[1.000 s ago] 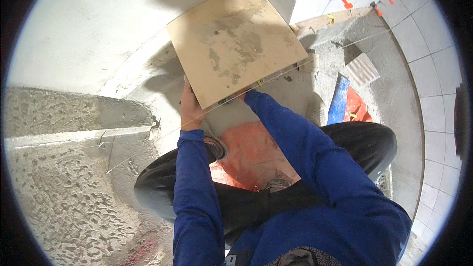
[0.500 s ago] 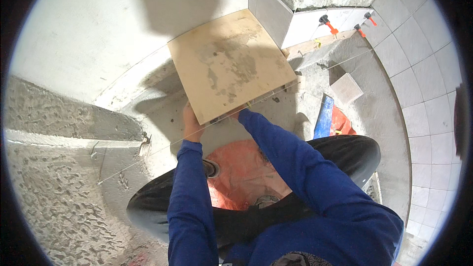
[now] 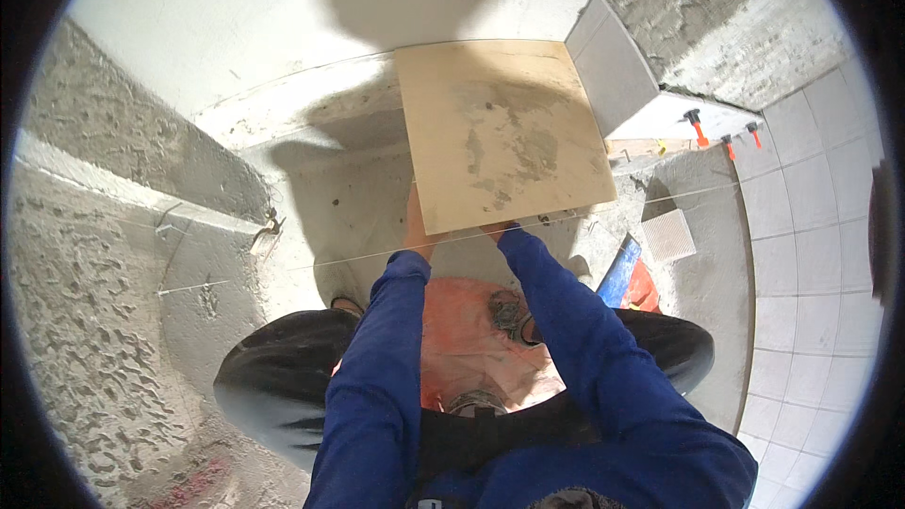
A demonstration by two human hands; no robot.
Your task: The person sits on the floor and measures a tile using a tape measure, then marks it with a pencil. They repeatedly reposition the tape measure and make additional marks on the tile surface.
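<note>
A large square beige tile [image 3: 509, 132] with grey smears on its face lies tilted between the pale wall and me. My left hand [image 3: 416, 221] grips its near left corner, with the fingers mostly behind the tile. Under the near edge, my right hand [image 3: 496, 229] supports it, and its fingers are hidden there. The far edge of the tile meets the wall, and its right side comes close to an upright grey tile [image 3: 613, 66]. A thin taut string [image 3: 377, 254] crosses just in front of the near edge.
Black-and-orange levelling clips [image 3: 696, 128] sit along white tiling at the right. Below them lie a ribbed tile piece [image 3: 668, 236] and a blue-and-red bag [image 3: 630, 275]. Reddish sheeting [image 3: 462, 330] spreads between my knees. Rough concrete [image 3: 85, 302] is at the left, a tiled surface [image 3: 811, 245] at the right.
In the picture the tile and both hands have shifted right, and the surroundings have shifted with my head. The tile now sits squarer to the wall, its right side nearer the grey tile.
</note>
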